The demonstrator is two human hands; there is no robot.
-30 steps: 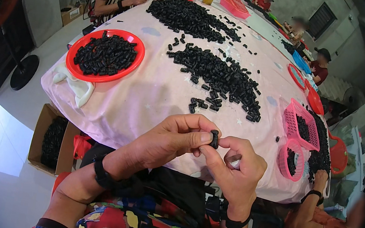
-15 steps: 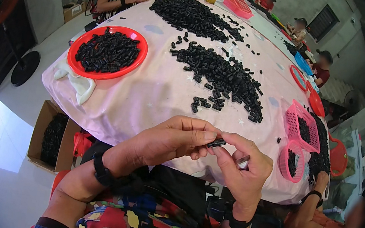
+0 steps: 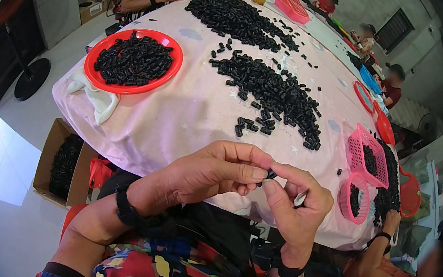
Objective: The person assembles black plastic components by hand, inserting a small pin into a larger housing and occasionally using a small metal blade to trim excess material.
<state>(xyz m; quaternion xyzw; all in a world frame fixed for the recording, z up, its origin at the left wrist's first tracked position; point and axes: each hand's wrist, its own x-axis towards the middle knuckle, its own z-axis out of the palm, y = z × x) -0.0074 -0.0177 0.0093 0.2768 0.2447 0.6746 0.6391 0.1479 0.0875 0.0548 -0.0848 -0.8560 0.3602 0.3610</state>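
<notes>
Centrally, beyond my hands, a nearer heap (image 3: pixel 281 98) and a farther heap (image 3: pixel 235 21) of short black cylinders lie on the cloth-covered desk (image 3: pixel 199 98). At left, a red plate (image 3: pixel 126 90) bears more, beside a white cloth (image 3: pixel 104 109); at right stand a rectangular pink basket (image 3: pixel 380 167) and a round pink basket (image 3: pixel 344 200). My left hand (image 3: pixel 217 167) and right hand (image 3: pixel 302 211) pinch one black cylinder (image 3: pixel 269 176) between them, above the desk's near edge; the right also grasps a silvery tool (image 3: pixel 300 199). Small and dark, the cylinder is largely hidden by my fingertips.
</notes>
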